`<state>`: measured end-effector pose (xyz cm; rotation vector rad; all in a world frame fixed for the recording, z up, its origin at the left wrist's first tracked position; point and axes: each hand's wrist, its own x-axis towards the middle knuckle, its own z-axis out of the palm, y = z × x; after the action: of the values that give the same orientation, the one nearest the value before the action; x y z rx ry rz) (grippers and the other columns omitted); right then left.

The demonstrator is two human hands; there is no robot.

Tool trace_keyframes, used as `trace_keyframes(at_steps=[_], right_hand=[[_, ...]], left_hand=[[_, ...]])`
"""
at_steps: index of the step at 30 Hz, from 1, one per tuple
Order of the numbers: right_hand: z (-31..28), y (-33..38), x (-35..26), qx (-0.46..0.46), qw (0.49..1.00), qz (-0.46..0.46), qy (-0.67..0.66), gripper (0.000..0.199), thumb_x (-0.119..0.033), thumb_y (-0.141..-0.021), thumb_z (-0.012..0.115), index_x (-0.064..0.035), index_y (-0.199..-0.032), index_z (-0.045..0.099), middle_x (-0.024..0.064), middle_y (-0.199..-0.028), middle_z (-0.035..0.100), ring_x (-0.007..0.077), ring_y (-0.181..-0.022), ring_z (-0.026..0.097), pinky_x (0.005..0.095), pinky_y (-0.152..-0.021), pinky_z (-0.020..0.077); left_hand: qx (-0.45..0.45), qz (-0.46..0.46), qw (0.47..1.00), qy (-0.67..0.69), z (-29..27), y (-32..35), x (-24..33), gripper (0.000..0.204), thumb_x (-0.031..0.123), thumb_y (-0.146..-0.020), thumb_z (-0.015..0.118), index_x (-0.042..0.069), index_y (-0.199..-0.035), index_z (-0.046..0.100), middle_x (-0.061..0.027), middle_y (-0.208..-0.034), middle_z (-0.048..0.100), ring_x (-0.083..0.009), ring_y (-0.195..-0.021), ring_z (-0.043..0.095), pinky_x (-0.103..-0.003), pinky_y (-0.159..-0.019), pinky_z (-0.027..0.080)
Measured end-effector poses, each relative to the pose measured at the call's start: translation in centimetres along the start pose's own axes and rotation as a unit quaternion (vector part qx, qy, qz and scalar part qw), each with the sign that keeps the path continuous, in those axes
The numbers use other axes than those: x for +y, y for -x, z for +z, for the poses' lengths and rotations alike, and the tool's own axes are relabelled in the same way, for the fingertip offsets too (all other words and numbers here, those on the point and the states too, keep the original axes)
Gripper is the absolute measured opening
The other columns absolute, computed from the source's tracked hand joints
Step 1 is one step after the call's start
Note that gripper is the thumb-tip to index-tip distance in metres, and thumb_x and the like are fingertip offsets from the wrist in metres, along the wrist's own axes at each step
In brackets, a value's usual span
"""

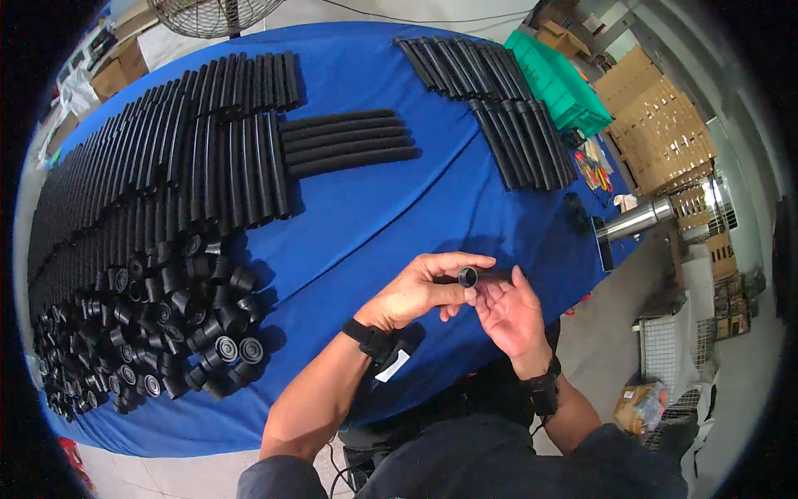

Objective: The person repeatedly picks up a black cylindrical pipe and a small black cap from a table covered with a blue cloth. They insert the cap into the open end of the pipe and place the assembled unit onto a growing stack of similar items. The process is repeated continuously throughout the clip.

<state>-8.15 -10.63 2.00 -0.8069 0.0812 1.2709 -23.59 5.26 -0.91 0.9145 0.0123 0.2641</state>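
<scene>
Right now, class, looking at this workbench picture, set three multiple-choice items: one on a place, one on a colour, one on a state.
1. Where does the pile of short black end caps lie?
A. At the person's left on the table
B. In the green crate
C. On the floor

2. What colour is the table cloth?
A. Red
B. Blue
C. White

3. How is the short black tube held?
A. Lying loose on the table
B. By the right hand alone
C. Between both hands, open end toward the camera

Answers: 1 A, the caps lie heaped at the cloth's left end. 2 B, blue shows between the tube rows. 3 C, the left hand and right hand both touch it above the table.
</scene>
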Motion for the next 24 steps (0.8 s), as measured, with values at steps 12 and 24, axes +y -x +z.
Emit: trace_keyframes(at_steps=[12, 24], right_hand=[[-0.6, -1.1, 1.5, -0.025, 1.0, -0.018, 0.003, 0.027, -0.029, -0.1, 0.063, -0.0045, -0.112, 0.064, 0.0071, -0.116, 0.068, 0.0198, -0.111, 0.061, 0.0363, -0.103, 0.048], [1.1, 1.1, -2.9, -0.092, 0.984, -0.12, 0.091, 0.041, -0.031, -0.105, 0.054, -0.0103, -0.14, 0.05, 0.0059, -0.097, 0.063, 0.021, -0.094, 0.062, 0.0439, -0.088, 0.0515]], left_hand=[[0.012, 0.024, 0.998, 0.049, -0.3, 0.1, -0.2, 0.051, 0.004, -0.088, 0.073, 0.005, -0.138, 0.06, -0.004, -0.087, 0.07, -0.0098, -0.069, 0.063, -0.024, -0.058, 0.051], [0.091, 0.065, 0.979, 0.172, -0.2, -0.4, 0.3, 0.057, -0.001, -0.088, 0.064, 0.001, -0.144, 0.05, -0.0074, -0.098, 0.062, -0.0192, -0.086, 0.065, -0.035, -0.079, 0.06]])
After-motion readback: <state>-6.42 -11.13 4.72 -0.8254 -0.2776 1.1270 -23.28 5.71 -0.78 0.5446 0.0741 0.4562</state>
